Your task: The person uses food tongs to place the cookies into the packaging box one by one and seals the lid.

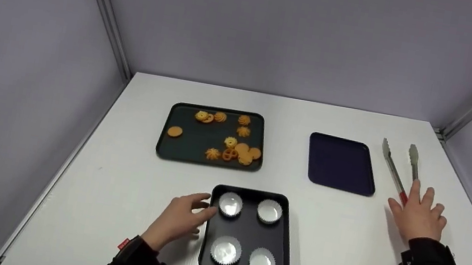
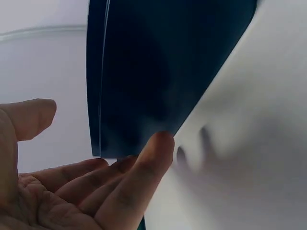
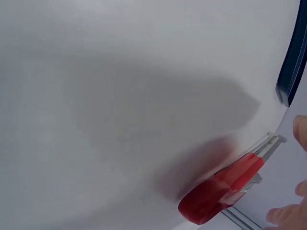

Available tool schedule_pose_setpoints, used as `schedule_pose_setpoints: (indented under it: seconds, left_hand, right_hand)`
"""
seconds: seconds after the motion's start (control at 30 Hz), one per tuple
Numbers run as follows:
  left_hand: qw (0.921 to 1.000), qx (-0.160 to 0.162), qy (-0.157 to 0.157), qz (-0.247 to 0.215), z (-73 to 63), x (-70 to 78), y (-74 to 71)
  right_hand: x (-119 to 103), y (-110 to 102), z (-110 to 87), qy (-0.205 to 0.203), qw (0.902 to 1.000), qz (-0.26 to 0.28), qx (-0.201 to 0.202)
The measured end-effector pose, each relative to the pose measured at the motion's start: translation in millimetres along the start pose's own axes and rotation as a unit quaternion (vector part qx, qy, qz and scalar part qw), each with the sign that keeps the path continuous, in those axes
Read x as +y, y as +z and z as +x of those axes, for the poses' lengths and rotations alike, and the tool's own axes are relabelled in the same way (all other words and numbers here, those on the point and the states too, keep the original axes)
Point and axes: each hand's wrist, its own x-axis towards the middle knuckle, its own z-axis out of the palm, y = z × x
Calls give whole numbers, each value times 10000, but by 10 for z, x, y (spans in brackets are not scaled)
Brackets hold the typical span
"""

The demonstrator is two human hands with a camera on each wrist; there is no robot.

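Note:
A black rectangular baking pan [image 1: 246, 233] stands at the front middle, with several silver foil cupcake cups [image 1: 226, 250] set in it. My left hand [image 1: 179, 218] is beside the pan's left wall, thumb and fingers apart at the rim. In the left wrist view the fingers [image 2: 156, 153] reach along the dark pan wall [image 2: 144, 86]. On the right, metal tongs [image 1: 394, 173] with red grips lie spread, tips pointing away. Over their handle end hovers my right hand [image 1: 420, 219], fingers spread. The right wrist view shows the red grip [image 3: 218, 187] apart from the fingertips [image 3: 301, 129].
A dark green tray [image 1: 194, 156] at the back left bears several cookies and a pretzel [image 1: 229, 154]. Between it and the tongs lies a flat navy tray [image 1: 342, 163]. Grey panels [image 1: 280, 35] enclose the white table [image 1: 117, 161].

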Motion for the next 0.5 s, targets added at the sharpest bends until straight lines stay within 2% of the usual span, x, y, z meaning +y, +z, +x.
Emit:
schedule_pose_setpoints:
  seconds: [0.2, 0.5]
  left_hand:
    - [9999, -64, 22, 92, -6, -13, 47]
    - [9999, -22, -13, -142, -15, -49, 86]
  right_hand:
    - [63, -16, 39, 281, 9990, -37, -338]
    - [86, 8, 80, 199, 9993, -148, -297]
